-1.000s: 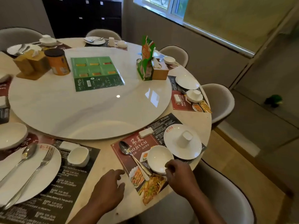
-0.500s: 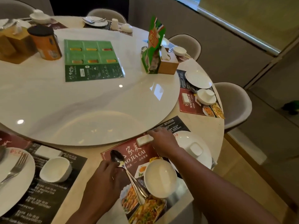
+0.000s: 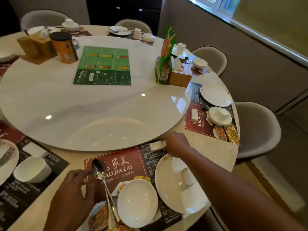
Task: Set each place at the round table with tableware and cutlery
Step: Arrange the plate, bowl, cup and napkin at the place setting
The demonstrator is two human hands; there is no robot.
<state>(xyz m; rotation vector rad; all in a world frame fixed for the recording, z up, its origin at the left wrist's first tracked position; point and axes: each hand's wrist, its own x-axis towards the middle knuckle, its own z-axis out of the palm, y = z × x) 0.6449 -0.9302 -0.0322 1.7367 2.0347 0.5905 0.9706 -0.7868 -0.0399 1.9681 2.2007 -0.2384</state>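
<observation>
At the lower left of the frame a small bowl (image 3: 31, 169) stands on the bench (image 3: 210, 147). Right of it, low in the frame, the left hand (image 3: 75, 195) rests at the left edge of a red placemat (image 3: 126, 157). Its fingers are loosely bent and grip nothing, with the fingertips just beside the spoon (image 3: 99, 170) lying on the placemat. A wide bowl (image 3: 137, 203) sits just right of the spoon's handle, beside a plate (image 3: 170, 194) carrying an upturned cup (image 3: 188, 176). Above the plate, at the placemat's upper right corner, the right hand (image 3: 177, 144) pinches a white packet (image 3: 157, 145) near the turntable (image 3: 83, 105) rim.
</observation>
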